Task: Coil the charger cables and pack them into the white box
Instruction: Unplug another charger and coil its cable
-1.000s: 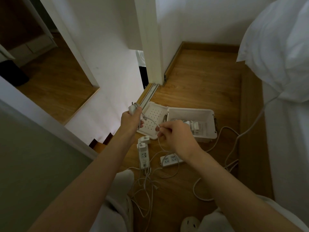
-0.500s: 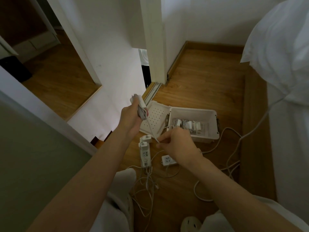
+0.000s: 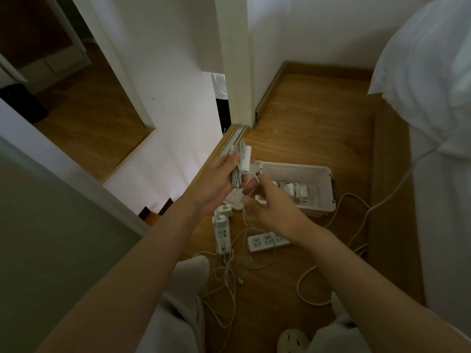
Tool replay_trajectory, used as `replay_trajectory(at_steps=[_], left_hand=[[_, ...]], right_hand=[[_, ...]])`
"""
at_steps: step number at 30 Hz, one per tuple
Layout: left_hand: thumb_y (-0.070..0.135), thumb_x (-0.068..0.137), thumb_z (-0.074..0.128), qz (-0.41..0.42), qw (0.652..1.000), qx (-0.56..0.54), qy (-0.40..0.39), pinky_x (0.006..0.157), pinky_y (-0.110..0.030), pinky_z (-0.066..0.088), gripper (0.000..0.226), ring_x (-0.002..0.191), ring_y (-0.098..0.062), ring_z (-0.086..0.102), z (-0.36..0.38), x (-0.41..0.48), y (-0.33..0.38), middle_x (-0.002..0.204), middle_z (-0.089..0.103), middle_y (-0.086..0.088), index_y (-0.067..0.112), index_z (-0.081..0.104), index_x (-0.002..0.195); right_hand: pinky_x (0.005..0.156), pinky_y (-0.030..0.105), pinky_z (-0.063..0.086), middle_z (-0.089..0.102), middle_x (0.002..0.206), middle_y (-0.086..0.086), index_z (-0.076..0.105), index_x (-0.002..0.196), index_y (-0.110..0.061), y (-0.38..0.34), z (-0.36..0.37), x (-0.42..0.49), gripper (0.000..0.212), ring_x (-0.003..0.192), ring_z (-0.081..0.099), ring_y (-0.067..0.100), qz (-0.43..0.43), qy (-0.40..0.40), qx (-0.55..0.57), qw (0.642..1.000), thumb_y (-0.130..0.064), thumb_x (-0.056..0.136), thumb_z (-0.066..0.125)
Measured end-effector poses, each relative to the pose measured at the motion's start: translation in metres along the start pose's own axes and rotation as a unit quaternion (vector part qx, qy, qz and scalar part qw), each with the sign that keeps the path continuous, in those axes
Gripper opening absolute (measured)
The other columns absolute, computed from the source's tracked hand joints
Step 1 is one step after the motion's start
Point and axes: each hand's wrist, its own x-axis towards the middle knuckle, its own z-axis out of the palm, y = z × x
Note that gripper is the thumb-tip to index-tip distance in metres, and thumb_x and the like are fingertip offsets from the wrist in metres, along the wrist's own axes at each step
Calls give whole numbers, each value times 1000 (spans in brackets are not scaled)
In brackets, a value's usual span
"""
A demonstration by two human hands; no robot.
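My left hand (image 3: 216, 182) is gripping the cable-wrapped charger (image 3: 245, 161), my right hand (image 3: 277, 212) pinching its cable (image 3: 245, 217), both partly hiding the open white box (image 3: 327, 189); two power strips (image 3: 221, 234) (image 3: 267, 241) are lying among loose cables (image 3: 226, 281) beneath.

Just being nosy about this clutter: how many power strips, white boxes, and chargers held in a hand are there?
Power strips: 2
White box: 1
Charger in left hand: 1
Total: 4

No legible text, brand, number or sign is present on any surface. The charger (image 3: 245, 159), the white box (image 3: 323, 184) and the power strip (image 3: 265, 242) show no marking that can be read.
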Motion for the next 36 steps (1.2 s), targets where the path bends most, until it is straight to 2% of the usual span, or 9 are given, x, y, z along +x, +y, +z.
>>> replay_trajectory(at_steps=[3, 5, 8, 11, 13, 19, 26, 32, 36], left_hand=[[24, 102, 34, 18, 990, 133, 39, 74, -28, 52, 37, 81, -17, 60, -5, 2, -3, 103, 61, -20, 0, 49, 126], [24, 102, 33, 21, 988, 139, 64, 67, -23, 52, 35, 72, -11, 59, -5, 1, -5, 87, 60, -10, 1, 49, 123], [23, 103, 32, -2, 997, -36, 66, 67, -24, 54, 38, 72, -15, 56, -2, 5, -6, 90, 54, -11, -1, 45, 129], [23, 102, 32, -52, 956, -288, 20, 65, -26, 55, 33, 78, -18, 54, 2, 2, 0, 100, 54, -15, 4, 51, 121], [21, 101, 32, -80, 939, -335, -21, 61, -25, 54, 29, 81, -19, 54, 2, -2, 4, 104, 56, -17, 8, 56, 111], [21, 93, 35, -90, 967, -191, -142, 52, -21, 44, 33, 69, -17, 52, -9, -8, 13, 98, 59, -16, 9, 51, 120], [28, 86, 45, -98, 948, 43, -299, 53, -25, 39, 33, 65, -21, 44, -23, -20, 22, 92, 68, -7, 21, 72, 104], [52, 66, 70, -43, 959, 23, -280, 70, -31, 29, 34, 80, -17, 39, -40, -28, 34, 86, 71, 10, 29, 77, 89], [31, 84, 56, -67, 948, 137, -279, 69, -29, 37, 21, 86, -26, 39, -39, -30, 33, 84, 71, 11, 36, 76, 89]], right_hand=[[58, 13, 41, 56, 70, -2, 58, 86, -9, -7, -5, -3, 30, 60, 52, 3, -10, 19, -3, 1000, -30, 98, 41], [59, 21, 46, 57, 62, -1, 58, 86, -18, -12, -3, -8, 36, 53, 54, 6, -9, -10, -8, 1000, -34, 101, 30], [56, 18, 44, 54, 57, -6, 59, 96, -22, -9, 12, -11, 29, 47, 49, 0, -13, -44, -9, 999, -28, 101, 31], [57, 14, 42, 54, 61, -7, 63, 91, -17, 3, 14, -6, 29, 54, 51, -1, -3, -73, -17, 997, -24, 101, 36], [62, 21, 43, 56, 65, -4, 60, 80, -19, 13, 8, -4, 32, 61, 53, 8, 14, -86, -27, 996, -28, 100, 37], [53, 16, 37, 51, 62, -1, 52, 64, -21, 31, -13, -1, 37, 55, 46, 11, 9, -98, -96, 991, -40, 95, 44], [57, 37, 43, 54, 66, 18, 57, 70, -4, 34, -13, 2, 50, 57, 49, 31, -40, -131, -102, 985, -48, 91, 45], [54, 25, 31, 38, 50, -2, 44, 53, -16, 24, -17, 0, 49, 45, 34, 14, 53, -182, 35, 981, -54, 83, 50], [43, 20, 27, 38, 44, -2, 52, 53, -5, 19, -16, 5, 51, 39, 31, 13, 35, -115, -22, 993, -46, 82, 62]])
